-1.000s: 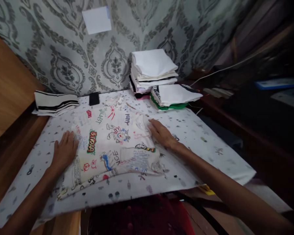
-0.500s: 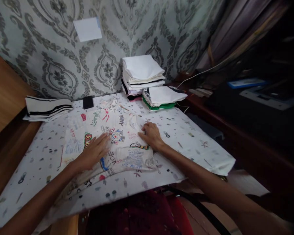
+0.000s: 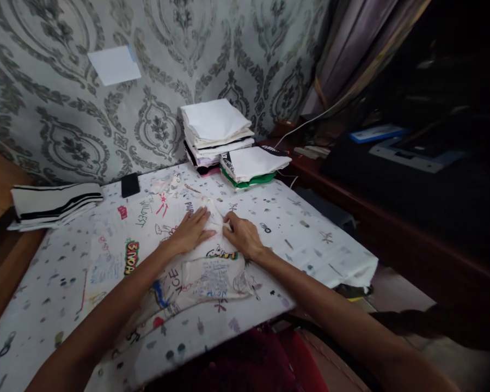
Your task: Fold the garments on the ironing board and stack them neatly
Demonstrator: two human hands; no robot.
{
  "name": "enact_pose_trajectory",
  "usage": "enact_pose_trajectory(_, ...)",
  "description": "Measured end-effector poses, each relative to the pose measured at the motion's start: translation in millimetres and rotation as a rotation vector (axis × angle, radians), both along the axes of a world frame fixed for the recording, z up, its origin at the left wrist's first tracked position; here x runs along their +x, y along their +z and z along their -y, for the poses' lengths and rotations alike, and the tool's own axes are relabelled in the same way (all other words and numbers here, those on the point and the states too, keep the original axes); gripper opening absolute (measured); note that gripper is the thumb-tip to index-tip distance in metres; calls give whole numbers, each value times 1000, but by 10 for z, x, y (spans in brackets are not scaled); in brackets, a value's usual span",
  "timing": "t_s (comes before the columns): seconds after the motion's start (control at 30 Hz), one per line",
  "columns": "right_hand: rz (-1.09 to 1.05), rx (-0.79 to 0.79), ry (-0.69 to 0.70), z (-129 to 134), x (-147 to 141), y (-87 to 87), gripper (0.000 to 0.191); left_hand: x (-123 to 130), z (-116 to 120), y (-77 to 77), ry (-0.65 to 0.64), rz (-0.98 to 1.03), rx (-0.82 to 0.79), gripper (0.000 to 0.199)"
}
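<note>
A white shirt (image 3: 147, 239) covered in colourful writing and drawings lies spread on the patterned table cover (image 3: 310, 239). My left hand (image 3: 191, 231) rests flat on the shirt near its neckline, fingers apart and pointing to the upper right. Just to the right, my right hand (image 3: 242, 235) has its fingers bent and pinched on the edge of the neckline. One sleeve lies toward the wall, the other toward the front edge of the table.
Folded clothes stand in a tall stack (image 3: 216, 120) and a lower stack (image 3: 255, 163) at the back. A black phone (image 3: 130, 185) lies near the wall, beside folded striped cloth (image 3: 57, 204). Dark furniture (image 3: 392, 228) flanks the table on the right.
My left hand has slid right and away from me, from the shirt's middle to near the neckline. My right hand has closed on the neckline edge. The view has turned slightly right.
</note>
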State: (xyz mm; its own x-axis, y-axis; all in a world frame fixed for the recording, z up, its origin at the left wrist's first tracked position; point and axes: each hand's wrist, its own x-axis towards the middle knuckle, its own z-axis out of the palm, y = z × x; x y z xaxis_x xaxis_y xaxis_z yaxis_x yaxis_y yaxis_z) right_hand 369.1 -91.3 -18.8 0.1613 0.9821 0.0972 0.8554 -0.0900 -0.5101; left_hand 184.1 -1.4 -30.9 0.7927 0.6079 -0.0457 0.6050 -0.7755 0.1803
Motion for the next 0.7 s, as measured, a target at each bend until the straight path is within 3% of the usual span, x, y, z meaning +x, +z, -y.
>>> enact_pose_trajectory(0.2, -77, 11, 50, 49, 113, -31, 28, -93, 169, 69, -22, 3, -68, 76)
enact_pose_trajectory(0.43, -175, 177, 65, 170, 232, -112, 27, -396, 946, 76, -140, 85, -147, 68)
enact_pose_trajectory(0.57, -108, 334, 299, 183, 79, -46, 23, -511, 1304, 179, -269, 150, -241, 65)
enact_pose_trajectory(0.7, -44, 341, 651, 148, -159, -1, 28, -620, 1360, 307, -326, 286, -287, 53)
